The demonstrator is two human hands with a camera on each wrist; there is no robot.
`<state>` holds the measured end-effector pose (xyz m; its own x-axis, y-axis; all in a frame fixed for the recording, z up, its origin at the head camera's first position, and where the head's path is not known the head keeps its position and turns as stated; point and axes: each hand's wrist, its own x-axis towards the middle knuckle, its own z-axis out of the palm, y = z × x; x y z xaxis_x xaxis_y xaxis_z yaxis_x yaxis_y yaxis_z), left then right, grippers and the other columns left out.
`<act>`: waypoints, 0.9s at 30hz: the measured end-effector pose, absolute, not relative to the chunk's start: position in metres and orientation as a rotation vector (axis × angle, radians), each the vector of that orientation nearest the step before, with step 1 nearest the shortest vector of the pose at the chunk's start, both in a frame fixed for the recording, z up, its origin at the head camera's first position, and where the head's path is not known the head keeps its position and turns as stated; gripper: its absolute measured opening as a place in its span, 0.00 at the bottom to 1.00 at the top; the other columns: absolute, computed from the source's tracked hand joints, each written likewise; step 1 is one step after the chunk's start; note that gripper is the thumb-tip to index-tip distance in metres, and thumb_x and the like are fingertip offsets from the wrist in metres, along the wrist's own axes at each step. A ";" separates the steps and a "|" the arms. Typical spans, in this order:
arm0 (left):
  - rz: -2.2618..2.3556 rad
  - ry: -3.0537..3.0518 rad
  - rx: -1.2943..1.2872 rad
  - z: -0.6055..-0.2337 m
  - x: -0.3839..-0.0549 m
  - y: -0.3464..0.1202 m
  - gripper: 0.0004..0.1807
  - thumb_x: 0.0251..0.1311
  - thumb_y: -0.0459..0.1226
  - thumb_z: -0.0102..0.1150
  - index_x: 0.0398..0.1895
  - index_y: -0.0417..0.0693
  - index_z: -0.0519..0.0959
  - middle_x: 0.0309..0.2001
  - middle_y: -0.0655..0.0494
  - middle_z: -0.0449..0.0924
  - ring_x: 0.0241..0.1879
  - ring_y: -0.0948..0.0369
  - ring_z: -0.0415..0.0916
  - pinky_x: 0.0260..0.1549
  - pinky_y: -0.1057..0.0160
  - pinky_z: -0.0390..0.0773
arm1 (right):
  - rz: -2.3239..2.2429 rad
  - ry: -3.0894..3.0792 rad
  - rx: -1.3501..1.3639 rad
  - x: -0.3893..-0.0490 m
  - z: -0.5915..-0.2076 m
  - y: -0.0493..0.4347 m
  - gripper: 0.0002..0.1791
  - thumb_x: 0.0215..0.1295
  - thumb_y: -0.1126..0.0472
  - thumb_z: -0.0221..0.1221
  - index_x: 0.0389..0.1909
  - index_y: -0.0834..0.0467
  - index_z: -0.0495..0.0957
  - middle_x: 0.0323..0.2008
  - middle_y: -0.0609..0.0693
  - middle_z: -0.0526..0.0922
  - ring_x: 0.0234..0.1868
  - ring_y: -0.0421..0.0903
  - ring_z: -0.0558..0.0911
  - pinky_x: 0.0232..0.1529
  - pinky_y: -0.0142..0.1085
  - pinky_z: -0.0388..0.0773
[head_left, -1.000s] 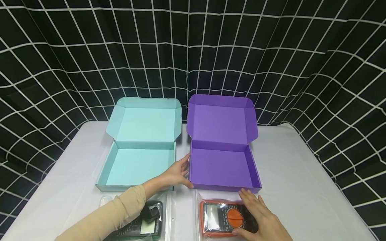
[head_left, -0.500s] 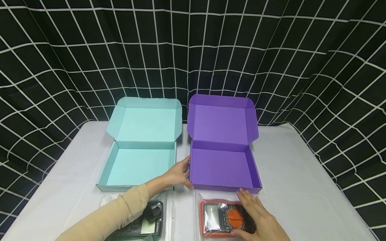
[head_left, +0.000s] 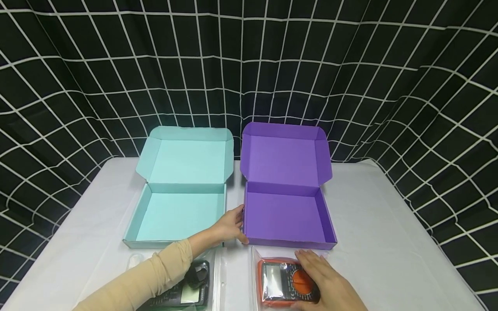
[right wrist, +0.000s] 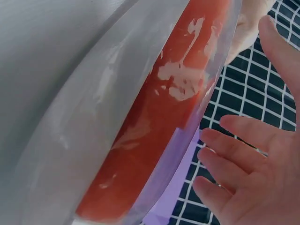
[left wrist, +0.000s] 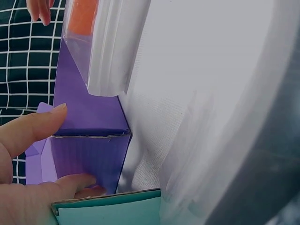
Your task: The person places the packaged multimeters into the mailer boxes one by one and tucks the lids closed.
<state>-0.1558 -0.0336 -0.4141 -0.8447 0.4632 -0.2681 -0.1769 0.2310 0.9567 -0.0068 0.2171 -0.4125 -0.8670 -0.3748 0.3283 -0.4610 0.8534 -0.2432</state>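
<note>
Head view has your right hand (head_left: pixel 330 281) over the orange meter (head_left: pixel 272 283), which lies in a clear bag (head_left: pixel 254 276) just in front of the purple box (head_left: pixel 288 216); the fingers are loosely spread, and whether they touch I cannot tell. Your left hand (head_left: pixel 225 225) is spread too, fingers against that box's left side, thumb at its front corner. You seem to be steadying the box while reaching for the meter; a hold would call for curling your right fingers round it. Your left sleeve (head_left: pixel 136 276) partly hides a second bagged meter (head_left: pixel 190 293), near the open teal box (head_left: pixel 183 214).
</note>
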 end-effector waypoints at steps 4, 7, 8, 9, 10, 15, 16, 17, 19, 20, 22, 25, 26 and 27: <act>1.655 2.005 0.265 -0.415 -0.156 -0.034 0.59 0.32 0.11 0.62 0.72 0.22 0.41 0.72 0.27 0.45 0.70 0.38 0.52 0.66 0.50 0.60 | 0.436 -2.749 0.684 -0.010 -0.413 0.216 0.57 0.34 0.21 0.64 0.59 0.62 0.76 0.55 0.59 0.79 0.55 0.59 0.78 0.68 0.19 0.42; 1.647 2.017 0.272 -0.416 -0.156 -0.034 0.58 0.32 0.12 0.62 0.71 0.22 0.41 0.71 0.27 0.46 0.69 0.37 0.53 0.65 0.50 0.61 | 0.383 -2.752 0.695 -0.012 -0.414 0.214 0.58 0.34 0.20 0.63 0.57 0.62 0.77 0.54 0.57 0.80 0.55 0.57 0.78 0.70 0.25 0.47; 1.642 2.022 0.274 -0.416 -0.156 -0.034 0.58 0.32 0.12 0.62 0.71 0.22 0.42 0.71 0.27 0.46 0.69 0.37 0.53 0.65 0.50 0.61 | 0.364 -2.738 0.710 -0.013 -0.415 0.214 0.58 0.33 0.20 0.63 0.57 0.62 0.77 0.54 0.56 0.80 0.54 0.56 0.78 0.71 0.26 0.46; 1.641 2.024 0.275 -0.416 -0.156 -0.034 0.58 0.32 0.12 0.62 0.71 0.22 0.42 0.71 0.27 0.46 0.69 0.37 0.54 0.65 0.50 0.62 | 0.340 -2.728 0.710 -0.013 -0.415 0.213 0.58 0.32 0.19 0.63 0.56 0.62 0.77 0.53 0.54 0.80 0.54 0.54 0.79 0.71 0.32 0.55; 1.637 2.027 0.274 -0.416 -0.156 -0.033 0.58 0.32 0.12 0.62 0.71 0.22 0.42 0.71 0.28 0.46 0.69 0.38 0.54 0.65 0.50 0.62 | 0.319 -2.720 0.717 -0.014 -0.415 0.212 0.59 0.31 0.18 0.63 0.55 0.62 0.77 0.53 0.53 0.79 0.53 0.53 0.79 0.68 0.39 0.62; 1.637 2.023 0.259 -0.416 -0.156 -0.033 0.58 0.32 0.12 0.62 0.72 0.22 0.42 0.72 0.28 0.46 0.69 0.38 0.53 0.65 0.50 0.61 | 0.270 -2.690 0.737 -0.016 -0.419 0.210 0.61 0.28 0.16 0.62 0.55 0.61 0.76 0.51 0.50 0.78 0.51 0.50 0.79 0.51 0.55 0.78; 1.637 2.024 0.256 -0.416 -0.156 -0.033 0.58 0.32 0.12 0.62 0.72 0.23 0.42 0.72 0.28 0.46 0.70 0.39 0.53 0.65 0.50 0.61 | 0.272 -2.694 0.735 -0.016 -0.419 0.209 0.61 0.28 0.16 0.62 0.55 0.61 0.76 0.51 0.50 0.78 0.50 0.50 0.79 0.51 0.55 0.78; 1.638 2.024 0.255 -0.416 -0.156 -0.033 0.58 0.32 0.12 0.62 0.72 0.22 0.42 0.72 0.28 0.46 0.70 0.39 0.53 0.65 0.50 0.61 | 0.270 -2.698 0.734 -0.016 -0.420 0.208 0.61 0.28 0.15 0.61 0.56 0.60 0.75 0.52 0.50 0.78 0.50 0.50 0.79 0.51 0.55 0.78; 1.636 2.028 0.253 -0.416 -0.156 -0.033 0.58 0.32 0.12 0.63 0.72 0.23 0.42 0.72 0.28 0.46 0.70 0.39 0.53 0.65 0.51 0.62 | 0.271 -2.708 0.736 -0.017 -0.421 0.206 0.62 0.28 0.15 0.60 0.57 0.59 0.75 0.52 0.51 0.77 0.51 0.50 0.79 0.50 0.54 0.78; 1.636 2.030 0.252 -0.416 -0.156 -0.033 0.58 0.32 0.12 0.63 0.72 0.23 0.42 0.72 0.28 0.46 0.69 0.39 0.53 0.65 0.51 0.62 | 0.275 -2.712 0.739 -0.017 -0.421 0.206 0.62 0.28 0.15 0.59 0.57 0.59 0.75 0.53 0.51 0.77 0.51 0.51 0.79 0.50 0.54 0.78; 1.637 2.028 0.253 -0.416 -0.155 -0.034 0.58 0.32 0.12 0.63 0.72 0.23 0.42 0.72 0.28 0.46 0.70 0.39 0.53 0.65 0.51 0.62 | 0.279 -2.722 0.747 -0.017 -0.422 0.205 0.62 0.29 0.15 0.59 0.58 0.58 0.74 0.53 0.51 0.77 0.51 0.51 0.79 0.49 0.55 0.78; 1.634 2.028 0.257 -0.415 -0.155 -0.034 0.58 0.32 0.12 0.63 0.72 0.23 0.42 0.72 0.28 0.46 0.70 0.39 0.53 0.65 0.51 0.61 | 0.273 -2.735 0.764 -0.017 -0.423 0.203 0.62 0.30 0.15 0.60 0.58 0.59 0.74 0.53 0.53 0.77 0.50 0.52 0.79 0.48 0.55 0.79; 1.632 2.029 0.259 -0.415 -0.156 -0.034 0.59 0.32 0.12 0.63 0.72 0.23 0.42 0.72 0.28 0.46 0.70 0.39 0.53 0.65 0.51 0.61 | 0.262 -2.737 0.769 -0.017 -0.423 0.202 0.61 0.30 0.15 0.60 0.59 0.59 0.74 0.53 0.53 0.77 0.50 0.52 0.79 0.47 0.55 0.79; 1.631 2.030 0.258 -0.415 -0.156 -0.034 0.59 0.32 0.12 0.63 0.72 0.23 0.42 0.72 0.29 0.46 0.70 0.39 0.53 0.65 0.51 0.61 | 0.253 -2.737 0.772 -0.017 -0.424 0.202 0.62 0.30 0.15 0.60 0.59 0.60 0.74 0.53 0.53 0.77 0.51 0.53 0.79 0.47 0.55 0.79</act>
<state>-0.1558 -0.0338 -0.4148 -0.8474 0.4550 -0.2738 -0.1696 0.2568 0.9515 -0.0175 0.2015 -0.4239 -0.8160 -0.4831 0.3175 -0.5332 0.8412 -0.0904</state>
